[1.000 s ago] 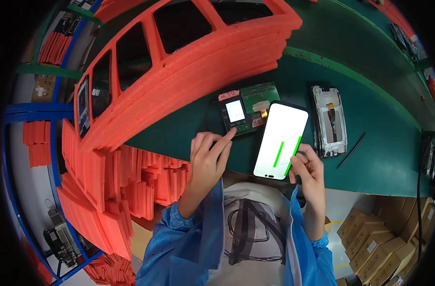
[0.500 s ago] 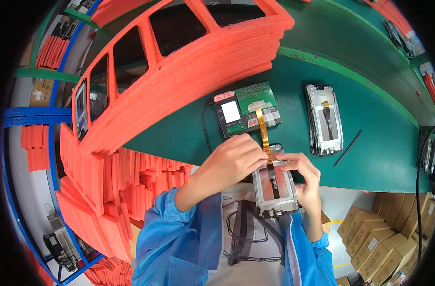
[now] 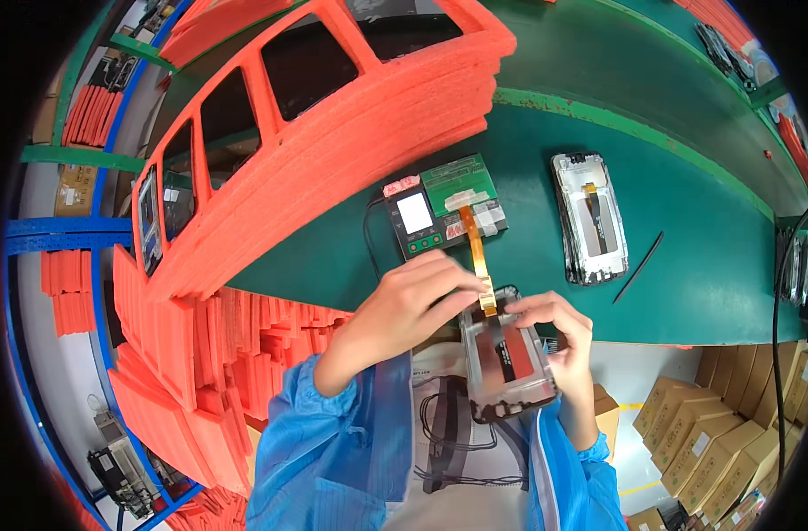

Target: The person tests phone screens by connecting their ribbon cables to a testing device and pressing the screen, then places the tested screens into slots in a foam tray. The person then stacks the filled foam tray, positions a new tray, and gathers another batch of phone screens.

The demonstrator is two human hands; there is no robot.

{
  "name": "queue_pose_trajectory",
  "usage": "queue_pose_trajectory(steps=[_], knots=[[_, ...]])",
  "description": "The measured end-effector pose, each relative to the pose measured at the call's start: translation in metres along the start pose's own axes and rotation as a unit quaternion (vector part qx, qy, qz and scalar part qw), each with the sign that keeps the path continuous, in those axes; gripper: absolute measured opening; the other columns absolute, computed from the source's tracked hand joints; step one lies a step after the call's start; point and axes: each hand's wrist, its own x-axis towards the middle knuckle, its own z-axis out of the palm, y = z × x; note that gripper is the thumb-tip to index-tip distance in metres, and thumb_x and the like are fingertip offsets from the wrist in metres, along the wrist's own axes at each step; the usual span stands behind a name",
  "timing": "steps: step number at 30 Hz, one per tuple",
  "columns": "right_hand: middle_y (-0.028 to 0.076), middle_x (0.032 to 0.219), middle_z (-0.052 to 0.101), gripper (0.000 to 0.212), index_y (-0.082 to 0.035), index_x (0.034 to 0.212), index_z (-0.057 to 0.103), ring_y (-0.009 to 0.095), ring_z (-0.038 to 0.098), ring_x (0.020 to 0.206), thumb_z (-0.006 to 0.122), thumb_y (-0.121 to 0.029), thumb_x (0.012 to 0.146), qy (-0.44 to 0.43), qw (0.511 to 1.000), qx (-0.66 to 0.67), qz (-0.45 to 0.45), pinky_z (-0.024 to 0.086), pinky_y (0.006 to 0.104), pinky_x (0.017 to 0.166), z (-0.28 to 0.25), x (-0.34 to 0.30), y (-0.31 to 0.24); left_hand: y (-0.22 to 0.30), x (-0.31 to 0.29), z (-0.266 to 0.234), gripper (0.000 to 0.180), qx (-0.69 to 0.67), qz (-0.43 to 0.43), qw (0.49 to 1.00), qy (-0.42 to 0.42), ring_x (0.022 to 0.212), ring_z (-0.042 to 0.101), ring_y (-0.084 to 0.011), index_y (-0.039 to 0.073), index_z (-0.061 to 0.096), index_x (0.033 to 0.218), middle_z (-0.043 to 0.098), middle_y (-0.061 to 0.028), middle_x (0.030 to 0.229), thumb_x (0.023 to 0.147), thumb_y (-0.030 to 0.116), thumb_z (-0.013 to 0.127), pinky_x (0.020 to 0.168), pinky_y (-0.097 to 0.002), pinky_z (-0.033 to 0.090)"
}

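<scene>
Two bare hands, blue sleeves. Left hand (image 3: 408,296): thumb and forefinger drawn close together at the lower end of one gold flat ribbon cable (image 3: 478,261); whether they pinch it cannot be told. Right hand (image 3: 563,334): fingers clamped on the upper right edge of one silver-and-black rectangular phone screen assembly (image 3: 479,365), back side up, held tilted at the bench's near edge, before the person's torso. Ribbon's lower end over the assembly's top portion; upper end at one black box-shaped tester (image 3: 410,239) with lit white display and attached green circuit board (image 3: 466,175). Right of these, on the dark green bench (image 3: 696,230): one stack of silver phone frames (image 3: 577,190); just beside, one thin black stick tool (image 3: 638,268). Upper left: one tall stack of red foam trays (image 3: 369,133), dark panels in the top tray's openings.
</scene>
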Motion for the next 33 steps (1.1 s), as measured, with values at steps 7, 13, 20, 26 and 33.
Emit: queue_pose_trajectory(steps=[7, 13, 20, 26, 33], knots=[[0.014, 0.099, 0.071, 0.028, -0.003, 0.085, 0.064, 0.027, 0.068, 0.091, 0.081, -0.005, 0.063, 0.004, 1.000, -0.002, 0.008, 0.052, 0.0344, 0.082, 0.003, 0.007, -0.002, 0.003, -0.013, 0.012, 0.015, 0.022, 0.011, 0.997, 0.067, 0.076, 0.061, -0.0244, 0.002, 0.070, 0.093, 0.065, -0.0096, 0.083, 0.078, 0.002, 0.073, 0.069, -0.0342, 0.050], [0.016, 0.106, 0.070, 0.026, 0.000, 0.087, 0.063, 0.029, 0.068, 0.095, 0.079, 0.000, 0.065, 0.000, 0.999, -0.046, -0.017, 0.053, 0.0366, 0.085, 0.005, 0.010, 0.005, -0.008, 0.001, 0.019, 0.009, 0.107, 0.034, 0.992, -0.051, 0.080, 0.057, -0.0262, 0.002, 0.062, 0.086, 0.059, -0.0089, 0.082, 0.081, 0.005, 0.068, 0.071, -0.0360, 0.049], [0.016, 0.106, 0.070, 0.026, 0.000, 0.087, 0.063, 0.028, 0.068, 0.096, 0.078, 0.002, 0.066, 0.000, 1.000, -0.030, -0.005, 0.053, 0.0352, 0.084, 0.007, 0.001, 0.011, -0.005, 0.016, 0.015, 0.009, 0.117, 0.056, 0.986, -0.104, 0.079, 0.056, -0.0261, 0.003, 0.059, 0.086, 0.055, -0.0085, 0.079, 0.082, 0.007, 0.066, 0.070, -0.0370, 0.049], [0.016, 0.106, 0.070, 0.026, 0.000, 0.087, 0.063, 0.027, 0.068, 0.096, 0.078, 0.003, 0.067, -0.010, 1.000, -0.020, -0.009, 0.054, 0.0351, 0.084, 0.006, 0.000, 0.011, -0.005, 0.013, 0.014, 0.010, 0.108, 0.068, 0.985, -0.119, 0.078, 0.055, -0.0257, 0.003, 0.057, 0.083, 0.053, -0.0089, 0.078, 0.082, 0.007, 0.065, 0.070, -0.0380, 0.050], [0.015, 0.103, 0.070, 0.025, -0.001, 0.088, 0.065, 0.027, 0.069, 0.093, 0.079, 0.002, 0.067, -0.004, 1.000, 0.001, -0.001, 0.054, 0.0352, 0.083, 0.006, 0.000, 0.010, -0.019, 0.011, 0.014, 0.009, 0.160, 0.053, 0.983, -0.074, 0.079, 0.057, -0.0259, 0.002, 0.061, 0.087, 0.058, -0.0088, 0.082, 0.080, 0.005, 0.066, 0.070, -0.0370, 0.050]])
